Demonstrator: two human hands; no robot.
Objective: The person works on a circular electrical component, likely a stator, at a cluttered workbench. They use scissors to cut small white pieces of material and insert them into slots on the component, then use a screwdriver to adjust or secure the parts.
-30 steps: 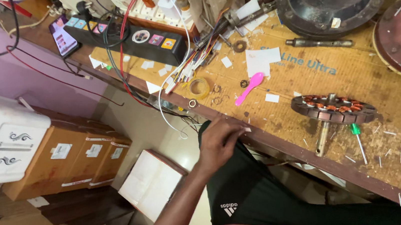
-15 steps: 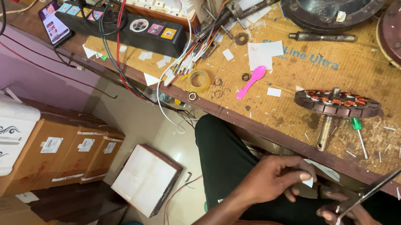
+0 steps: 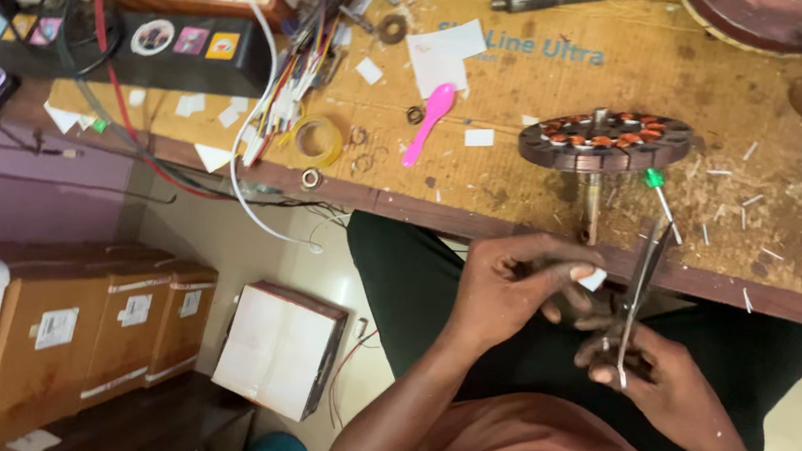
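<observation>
my left hand (image 3: 514, 288) pinches a small white paper scrap (image 3: 590, 279) between thumb and fingertips, fingers closed on it, just below the bench edge over my lap. my right hand (image 3: 644, 369) has its fingers wrapped through the handles of thin steel scissors (image 3: 641, 281), clamped on them, blades pointing up toward the scrap and almost touching it; cannot tell if the blades are parted. both hands sit close together above my black trousers (image 3: 428, 283). just above them on the worn wooden workbench (image 3: 536, 170) stands a round dark fan stator with copper windings (image 3: 605, 140) on its shaft, and a green-handled screwdriver (image 3: 661, 198) lies beside it. further left on the bench: a pink plastic spoon (image 3: 429, 121), a yellow tape roll (image 3: 319, 140), a bunch of coloured wires (image 3: 295, 86), white paper bits (image 3: 442, 55). on the floor to the left, brown cardboard boxes (image 3: 120, 323) and a white flat box (image 3: 279, 348).
</observation>
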